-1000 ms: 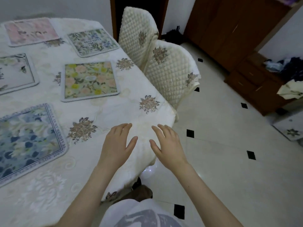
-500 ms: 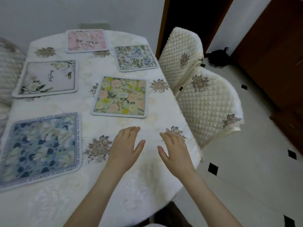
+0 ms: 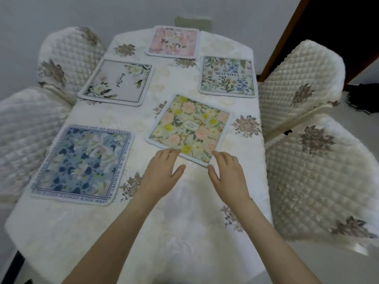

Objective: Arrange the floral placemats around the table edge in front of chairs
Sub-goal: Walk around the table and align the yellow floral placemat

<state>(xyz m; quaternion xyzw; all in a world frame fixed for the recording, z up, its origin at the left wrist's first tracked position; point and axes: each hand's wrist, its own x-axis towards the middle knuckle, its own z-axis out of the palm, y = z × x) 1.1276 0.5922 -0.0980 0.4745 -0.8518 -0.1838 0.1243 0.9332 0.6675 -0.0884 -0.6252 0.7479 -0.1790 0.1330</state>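
Note:
Several floral placemats lie on the white tablecloth (image 3: 184,232). The yellow-and-pink mat (image 3: 189,128) sits skewed near the middle right. My left hand (image 3: 162,173) and my right hand (image 3: 229,173) hover at its near edge, fingers apart, fingertips touching or just over the rim. A blue mat (image 3: 82,165) lies at the near left, a white "Beautiful" mat (image 3: 117,82) at the far left, a "BEAUTIFUL" wildflower mat (image 3: 226,76) at the far right, and a pink mat (image 3: 173,42) at the far end.
Quilted cream chairs stand on both sides: two on the right (image 3: 320,181) (image 3: 297,83) and two on the left (image 3: 24,136) (image 3: 65,58). A dark doorway (image 3: 338,23) is at the back right, a grey wall behind.
My view has swung left from the table corner to the whole table. Both hands have moved forward from bare cloth to the near edge of the yellow-and-pink mat.

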